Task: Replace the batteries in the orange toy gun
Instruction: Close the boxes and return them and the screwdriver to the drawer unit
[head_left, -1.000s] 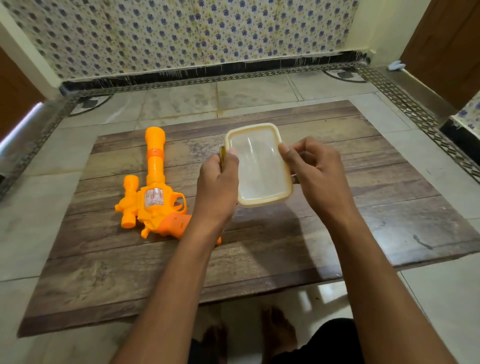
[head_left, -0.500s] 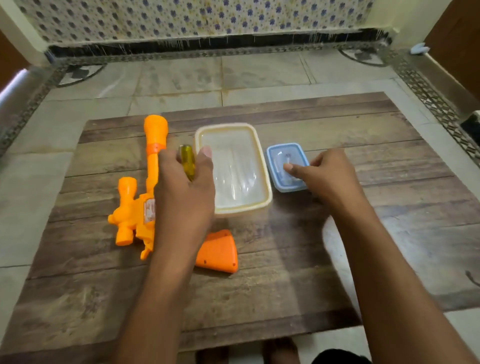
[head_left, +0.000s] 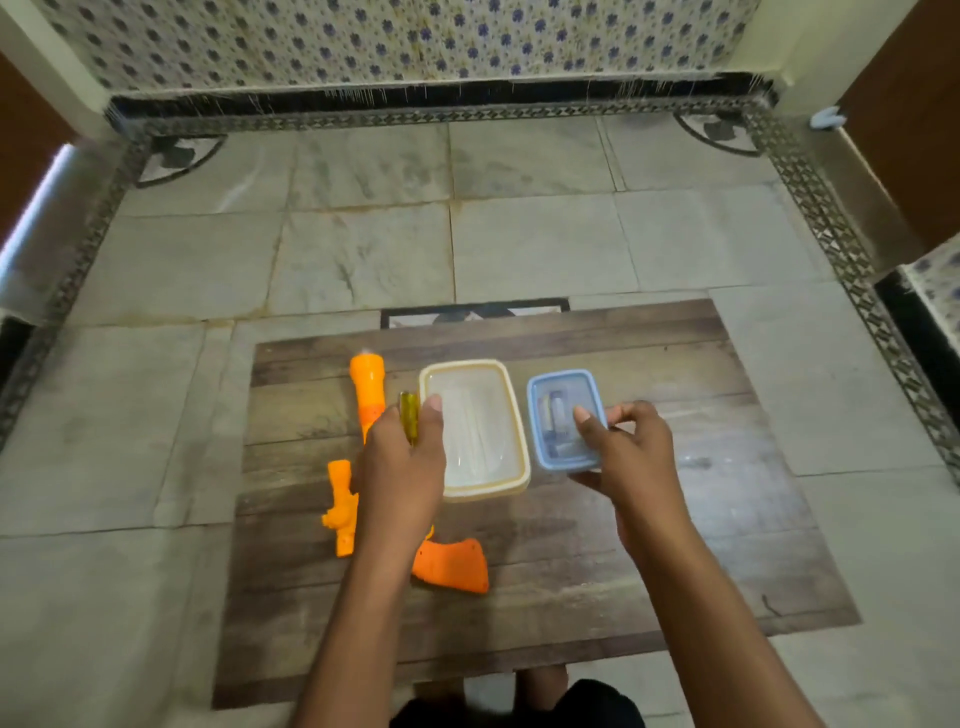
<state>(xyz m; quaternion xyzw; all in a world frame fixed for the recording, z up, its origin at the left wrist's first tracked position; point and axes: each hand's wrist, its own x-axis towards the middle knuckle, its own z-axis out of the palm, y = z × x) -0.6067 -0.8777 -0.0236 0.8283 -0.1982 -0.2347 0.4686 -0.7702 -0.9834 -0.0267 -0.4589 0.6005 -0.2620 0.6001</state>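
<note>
The orange toy gun (head_left: 367, 395) lies on the wooden board (head_left: 649, 545), barrel pointing away, its middle hidden under my left hand (head_left: 402, 467). That hand holds a yellow-green screwdriver handle (head_left: 409, 423) beside the cream-rimmed clear box (head_left: 480, 431). To the right, a small blue-lidded box (head_left: 558, 415) with batteries visible inside is held by my right hand (head_left: 621, 447), thumb under its near edge and fingers on its right side. The gun's orange grip (head_left: 457, 564) points toward me.
The board rests on a pale tiled floor (head_left: 363, 249) bordered by a patterned strip and a blue-flowered wall. My bare feet (head_left: 540, 675) show at the board's near edge. Bare wood lies to the right of the blue box.
The cream box has been set down on the board. My right hand left it and took hold of the blue box. The camera view tilted up and pulled back.
</note>
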